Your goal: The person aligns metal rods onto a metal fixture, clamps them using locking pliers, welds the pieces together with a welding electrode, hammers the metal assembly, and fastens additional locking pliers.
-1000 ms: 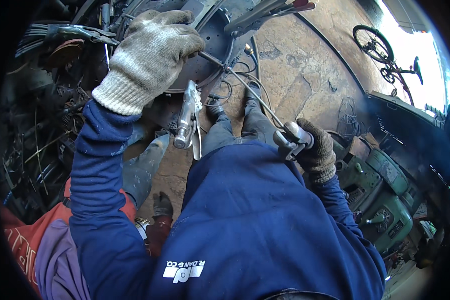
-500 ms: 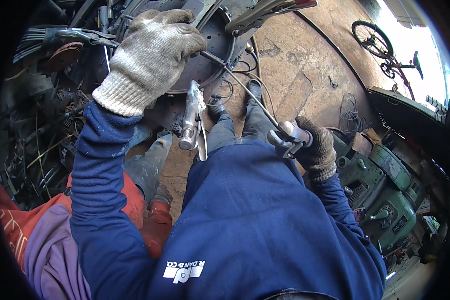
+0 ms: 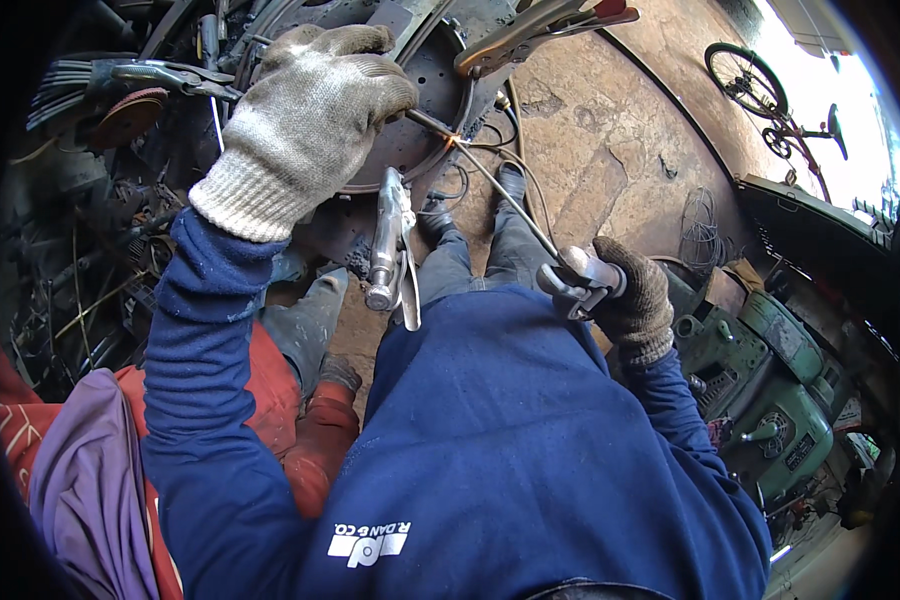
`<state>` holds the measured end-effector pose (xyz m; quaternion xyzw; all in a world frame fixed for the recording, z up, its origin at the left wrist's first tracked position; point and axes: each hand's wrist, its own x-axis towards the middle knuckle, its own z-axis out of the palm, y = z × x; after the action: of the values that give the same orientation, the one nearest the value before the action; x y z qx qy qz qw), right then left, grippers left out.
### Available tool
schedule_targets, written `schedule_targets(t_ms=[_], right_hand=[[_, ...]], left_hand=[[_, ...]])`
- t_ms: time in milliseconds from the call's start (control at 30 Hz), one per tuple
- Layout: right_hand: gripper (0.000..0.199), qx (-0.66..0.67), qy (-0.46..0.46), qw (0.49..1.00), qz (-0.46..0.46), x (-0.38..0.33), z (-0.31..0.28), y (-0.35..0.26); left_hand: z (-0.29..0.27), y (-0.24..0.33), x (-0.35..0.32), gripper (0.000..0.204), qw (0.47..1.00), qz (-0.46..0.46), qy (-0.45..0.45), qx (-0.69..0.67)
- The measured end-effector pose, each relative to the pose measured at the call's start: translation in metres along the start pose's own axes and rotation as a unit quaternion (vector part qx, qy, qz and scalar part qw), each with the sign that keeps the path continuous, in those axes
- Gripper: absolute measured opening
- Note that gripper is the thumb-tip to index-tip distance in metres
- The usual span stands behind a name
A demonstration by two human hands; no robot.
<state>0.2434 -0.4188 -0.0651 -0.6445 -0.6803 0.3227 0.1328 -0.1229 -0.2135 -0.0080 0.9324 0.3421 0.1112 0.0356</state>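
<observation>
Welding rod point(image 3: 505, 195), thin and straight, runs from a clamp-style electrode holder point(image 3: 578, 282) up and to the left, its tip glowing orange where it meets the rim of a dark round metal disc point(image 3: 422, 95) near the top middle of the view. Seen from above, a person in a blue work jacket bends over the disc. Their right hand point(image 3: 632, 298), in a dark glove, is clenched around the holder's handle at the right of centre. Their left hand point(image 3: 305, 125), in a pale knitted glove, is curled over the disc's edge just left of the glowing spot, fingers closed as if bracing the part; whether they grip anything underneath cannot be told. Silver locking pliers point(image 3: 390, 250) hang clamped from the disc's lower edge, and a second pair with red-tipped handles point(image 3: 540, 25) bites its upper edge. Judging by the glow, a weld bead is being laid at the rim. Continuing would call for a steady right hand, feeding the rod in as it shortens while the left keeps the disc from shifting. A bicycle point(image 3: 770, 100) stands beyond on the floor, and a green machine point(image 3: 770, 390) sits at the right.
</observation>
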Motion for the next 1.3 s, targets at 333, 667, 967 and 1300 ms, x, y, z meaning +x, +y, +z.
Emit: schedule_targets(t_ms=[333, 667, 967, 1300], right_hand=[[0.037, -0.073, 0.060, 0.976, -0.195, 0.009, -0.006, -0.003], [0.037, 0.241, 0.105, 0.965, -0.006, -0.027, 0.023, 0.021], [0.030, 0.013, 0.044, 0.998, -0.036, -0.013, 0.001, 0.002], [0.043, 0.075, 0.004, 0.997, 0.022, -0.004, 0.004, 0.002]], left_hand=[[-0.014, 0.007, 0.001, 0.029, 0.998, -0.018, -0.034, -0.041], [-0.007, 0.013, 0.010, 0.027, 0.999, 0.025, -0.026, 0.006], [-0.009, 0.010, 0.006, 0.032, 1.000, 0.008, -0.026, 0.009], [-0.004, 0.003, 0.009, 0.033, 1.000, 0.025, -0.008, 0.000]])
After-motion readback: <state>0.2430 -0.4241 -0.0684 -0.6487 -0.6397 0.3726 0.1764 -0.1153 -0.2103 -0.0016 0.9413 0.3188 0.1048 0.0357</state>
